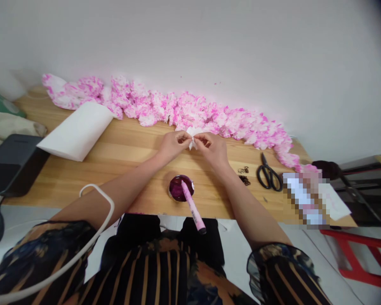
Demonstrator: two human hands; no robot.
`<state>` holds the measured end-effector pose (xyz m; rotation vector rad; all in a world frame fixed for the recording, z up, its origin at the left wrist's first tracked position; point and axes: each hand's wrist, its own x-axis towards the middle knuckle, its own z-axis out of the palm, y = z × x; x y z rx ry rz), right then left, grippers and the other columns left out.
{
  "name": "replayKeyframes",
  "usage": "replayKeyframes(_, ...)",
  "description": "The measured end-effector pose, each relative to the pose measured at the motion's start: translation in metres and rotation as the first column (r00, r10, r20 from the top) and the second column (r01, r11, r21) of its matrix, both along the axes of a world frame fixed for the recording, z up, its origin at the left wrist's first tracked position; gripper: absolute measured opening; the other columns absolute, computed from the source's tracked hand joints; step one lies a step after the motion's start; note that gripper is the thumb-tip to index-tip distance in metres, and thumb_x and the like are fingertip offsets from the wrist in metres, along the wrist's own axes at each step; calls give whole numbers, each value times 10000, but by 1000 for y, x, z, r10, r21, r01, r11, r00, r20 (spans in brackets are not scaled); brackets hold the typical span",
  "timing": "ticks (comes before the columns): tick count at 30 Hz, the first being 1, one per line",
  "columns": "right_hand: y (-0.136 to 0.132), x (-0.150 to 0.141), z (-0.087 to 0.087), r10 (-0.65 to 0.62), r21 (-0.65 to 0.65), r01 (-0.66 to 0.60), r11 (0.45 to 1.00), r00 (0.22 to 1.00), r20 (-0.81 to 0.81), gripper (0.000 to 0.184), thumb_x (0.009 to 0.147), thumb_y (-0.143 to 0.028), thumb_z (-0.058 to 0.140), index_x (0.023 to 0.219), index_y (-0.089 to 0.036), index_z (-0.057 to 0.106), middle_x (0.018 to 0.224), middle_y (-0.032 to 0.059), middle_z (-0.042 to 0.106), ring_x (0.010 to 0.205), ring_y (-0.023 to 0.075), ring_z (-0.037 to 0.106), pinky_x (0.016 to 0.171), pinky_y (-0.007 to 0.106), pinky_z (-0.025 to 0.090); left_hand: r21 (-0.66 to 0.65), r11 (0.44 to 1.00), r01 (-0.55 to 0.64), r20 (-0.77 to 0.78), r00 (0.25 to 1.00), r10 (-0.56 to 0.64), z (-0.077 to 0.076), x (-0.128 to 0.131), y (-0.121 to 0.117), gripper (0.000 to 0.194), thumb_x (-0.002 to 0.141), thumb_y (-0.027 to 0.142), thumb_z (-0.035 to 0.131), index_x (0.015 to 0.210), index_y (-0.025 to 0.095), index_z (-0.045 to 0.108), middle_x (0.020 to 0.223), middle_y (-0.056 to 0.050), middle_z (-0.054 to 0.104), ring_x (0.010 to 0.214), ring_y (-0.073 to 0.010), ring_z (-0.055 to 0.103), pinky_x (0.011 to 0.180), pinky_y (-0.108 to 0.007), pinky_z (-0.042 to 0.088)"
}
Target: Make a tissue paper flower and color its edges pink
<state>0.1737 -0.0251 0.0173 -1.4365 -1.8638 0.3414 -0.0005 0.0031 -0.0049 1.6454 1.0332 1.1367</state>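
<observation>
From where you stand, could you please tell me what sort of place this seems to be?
Probably a small craft workspace: ruffled pink-and-white pieces line the back of a wooden table, which also holds scissors and a small bowl, purple inside.

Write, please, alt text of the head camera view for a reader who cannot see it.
A person's left hand and right hand pinch a small white piece over a wooden table. Behind runs a row of ruffled pink-and-white clusters; nearer, a pink marker slants over a round purple container; black scissors lie to the right.
</observation>
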Motion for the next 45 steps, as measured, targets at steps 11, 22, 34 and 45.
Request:
replayKeyframes(11,-2,-4,0,-2,0,2,1000,997,77,132,894,-273,610,842,-228,722,823,29,735,746,190,648,682,314,457,-3,1000,-7,-30,1000,7,3,1,-3,96,803,252,632,768,168,662,728,-7,701,655,-118,594,628,-232,417)
replayKeyframes(22,-1,-3,0,-22,-14,23,1000,999,30,122,865,-277,606,814,-229,706,780,12,737,699,176,639,641,309,428,-51,998,-21,7,1000,21,5,1,-1,46,789,190,623,764,162,650,710,-8,692,640,-116,598,615,-227,429)
replayKeyframes(34,-1,-3,-3,9,-2,-9,1000,999,41,140,888,-274,601,839,-224,722,813,21,738,723,179,642,655,307,434,-59,998,6,2,1000,-6,1,2,1,52,787,190,633,765,156,667,702,-7,694,630,-113,599,607,-222,425)
replayKeyframes(45,-2,-4,-2,-15,19,13,1000,995,96,153,893,-272,598,840,-224,733,807,29,730,743,188,642,660,303,432,-33,999,-8,-54,999,7,7,1,-3,54,786,186,633,751,153,657,686,0,687,617,-101,590,601,-213,421)
